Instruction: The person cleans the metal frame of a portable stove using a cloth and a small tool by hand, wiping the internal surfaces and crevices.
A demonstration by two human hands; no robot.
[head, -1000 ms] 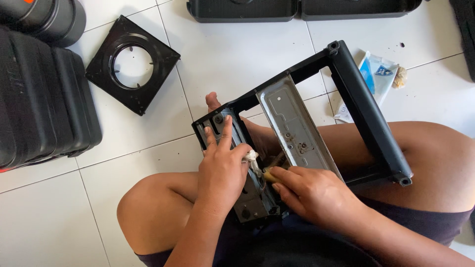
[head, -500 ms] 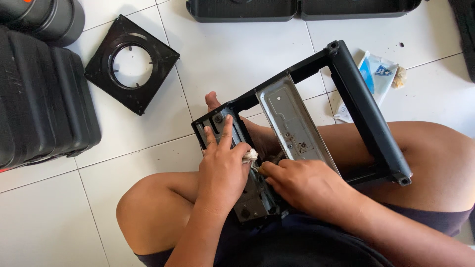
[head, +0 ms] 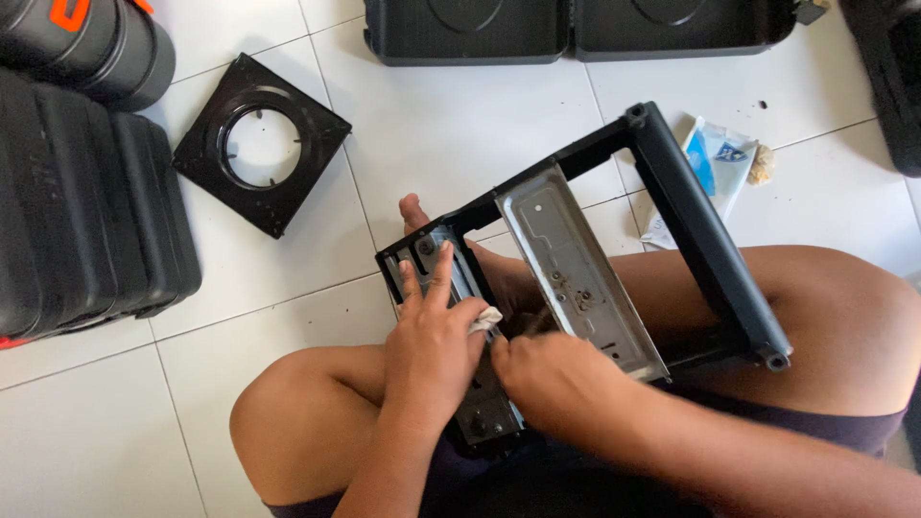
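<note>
Centrally, we hold a black stove frame (head: 705,240) across our lap, its grey metal plate (head: 576,273) running diagonally through the frame. Our left hand (head: 432,350) lies on the frame's left rail, fingers extended, with a whitish rag (head: 485,319) pinched beneath the thumb. Our right hand (head: 556,384) is clenched just beside the rag; we cannot tell what it grips. A square black burner ring (head: 261,144) lies upper left on the white tiles (head: 96,432), a plastic packet (head: 715,158) upper right.
</note>
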